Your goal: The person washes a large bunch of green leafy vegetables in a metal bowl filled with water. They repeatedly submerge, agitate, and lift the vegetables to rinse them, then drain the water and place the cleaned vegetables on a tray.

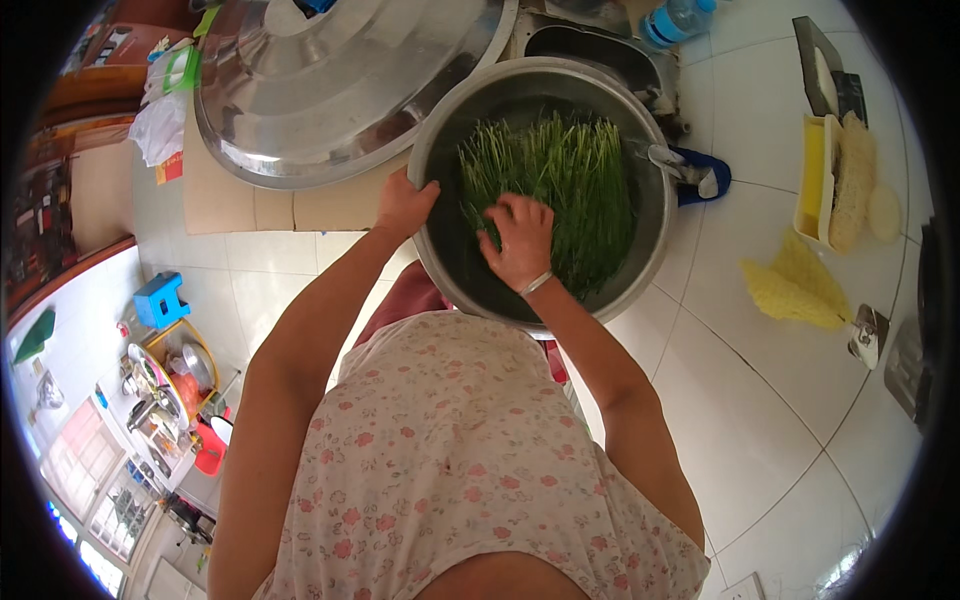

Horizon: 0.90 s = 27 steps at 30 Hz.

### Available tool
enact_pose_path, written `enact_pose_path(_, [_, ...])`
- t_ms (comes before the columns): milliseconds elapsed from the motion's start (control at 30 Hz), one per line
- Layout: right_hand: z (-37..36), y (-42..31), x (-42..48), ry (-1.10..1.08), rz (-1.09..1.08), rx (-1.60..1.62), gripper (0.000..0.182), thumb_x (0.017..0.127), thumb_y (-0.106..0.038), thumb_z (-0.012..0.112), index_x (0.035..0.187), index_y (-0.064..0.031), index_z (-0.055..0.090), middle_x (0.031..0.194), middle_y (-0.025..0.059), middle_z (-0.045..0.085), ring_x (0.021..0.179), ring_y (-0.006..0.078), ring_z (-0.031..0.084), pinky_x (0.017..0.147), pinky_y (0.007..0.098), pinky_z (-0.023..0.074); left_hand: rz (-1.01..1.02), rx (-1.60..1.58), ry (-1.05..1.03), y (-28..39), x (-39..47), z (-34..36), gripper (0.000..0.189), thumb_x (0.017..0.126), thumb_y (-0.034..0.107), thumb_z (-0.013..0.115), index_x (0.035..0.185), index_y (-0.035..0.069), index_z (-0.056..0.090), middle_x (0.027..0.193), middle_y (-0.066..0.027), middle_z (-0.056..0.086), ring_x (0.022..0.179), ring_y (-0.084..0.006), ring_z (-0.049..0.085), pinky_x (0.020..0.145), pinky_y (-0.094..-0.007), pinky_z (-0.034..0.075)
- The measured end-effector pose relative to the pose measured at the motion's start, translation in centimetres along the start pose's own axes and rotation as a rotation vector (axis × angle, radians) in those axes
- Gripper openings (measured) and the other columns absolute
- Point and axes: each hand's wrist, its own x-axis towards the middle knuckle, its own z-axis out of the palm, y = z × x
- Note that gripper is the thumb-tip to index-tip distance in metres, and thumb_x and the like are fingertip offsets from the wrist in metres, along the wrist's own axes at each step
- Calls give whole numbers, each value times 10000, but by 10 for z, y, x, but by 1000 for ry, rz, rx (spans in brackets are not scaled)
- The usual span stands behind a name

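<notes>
A large round metal basin (660,247) stands in front of me, with long, thin green leafy stalks (577,180) lying side by side inside it. My left hand (407,202) grips the basin's left rim, thumb over the edge. Over the left part of the greens is my right hand (521,240), a bracelet at its wrist, its fingers bent and apart and slightly blurred. I see nothing held in it; whether the fingertips touch the stalks cannot be told. A blue and white cloth or strap (701,176) sits by the basin's right rim.
A big metal lid (352,82) lies on cardboard (240,206) at the upper left. Behind the basin is a dark sink (592,56), with a blue-capped bottle (675,22) beside it. Yellow netting (799,285) and a yellow-lined tray (814,180) are at the right. A blue stool (161,300) stands left.
</notes>
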Motion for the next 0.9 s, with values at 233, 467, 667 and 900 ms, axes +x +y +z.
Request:
enact_pose_path(233, [57,6,-11,-41,-44,-174,239,739,-198,723,950,-106,660,981,76,548,1000,294,510,977,500,333,24,0,8,-4,3,2,387,789,219,666,1094,-18,653,927,-231,707,904,-402,677,813,-451,522])
enact_pose_path(467, [36,6,11,-47,50,-194,230,784,-153,695,1009,-132,652,1049,57,579,1040,267,539,918,463,369,22,-36,16,-1,1,2,372,792,219,663,1078,-18,665,916,-219,710,889,-390,680,808,-440,525])
enact_pose_path(667, [-18,6,30,21,31,20,397,841,-220,682,1214,-116,597,1269,93,554,1208,290,497,1072,533,303,48,42,47,-9,2,3,391,784,251,670,1071,-14,669,920,-236,703,907,-408,671,816,-455,523])
enact_pose_path(900, [17,63,86,-25,-212,-284,596,958,-404,549,1483,-166,397,1597,118,239,1467,332,220,1175,562,170,59,20,31,-11,4,4,407,783,270,670,1076,-13,667,928,-254,697,915,-421,664,821,-462,519])
